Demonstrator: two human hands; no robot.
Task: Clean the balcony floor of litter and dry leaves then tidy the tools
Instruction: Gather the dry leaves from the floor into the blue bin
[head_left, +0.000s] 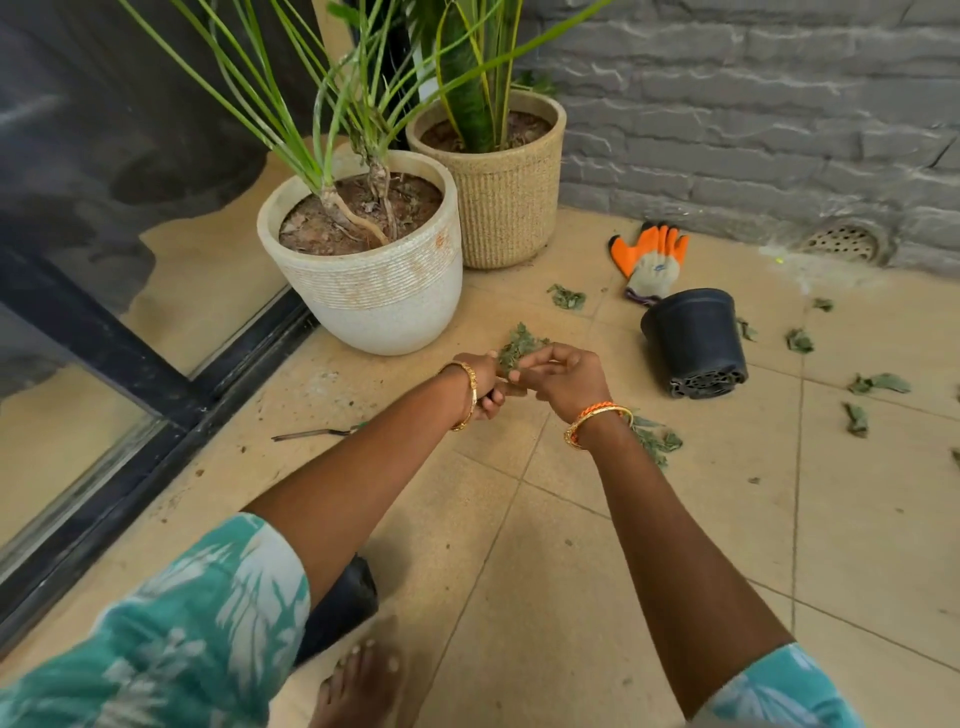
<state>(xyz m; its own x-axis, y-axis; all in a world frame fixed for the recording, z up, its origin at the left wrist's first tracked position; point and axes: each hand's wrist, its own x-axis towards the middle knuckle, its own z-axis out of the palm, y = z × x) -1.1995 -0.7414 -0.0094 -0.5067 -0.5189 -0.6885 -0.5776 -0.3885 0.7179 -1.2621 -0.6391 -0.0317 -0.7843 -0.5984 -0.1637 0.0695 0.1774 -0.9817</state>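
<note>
White pot (371, 280) by the glass door (104, 218), filled with brown soil, thin-leaved plant (332, 104) growing from it. Woven tan pot (506, 202) just behind it against the grey brick wall (753, 104), soil inside, broad striped-leaf plant (478, 78). Black plastic pot (693, 343) lies tipped on its side on the tiled floor (571, 545), opening facing away, inside cannot be seen. Orange and grey glove (652, 260) flat on the floor just behind the black pot.

Left hand (480, 387) fingers curled, gripping a bunch of dry leaves (519, 345) that sticks up above the fist. Right hand (563, 379) touching the left, fingers bent and pinching at the same bunch. Both hands held above the floor, in front of the white pot.

More loose leaves (566, 299) scattered on the tiles: some near the glove, a pile (657, 439) partly hidden under the right wrist, several to the right of the black pot. A thin twig (311, 434) lies on the floor left of the left arm. Round drain grate (841, 241) at the wall base. A dark object (343, 597) partly hidden below the left arm, cannot tell what. Bare foot (358, 686) at bottom.
</note>
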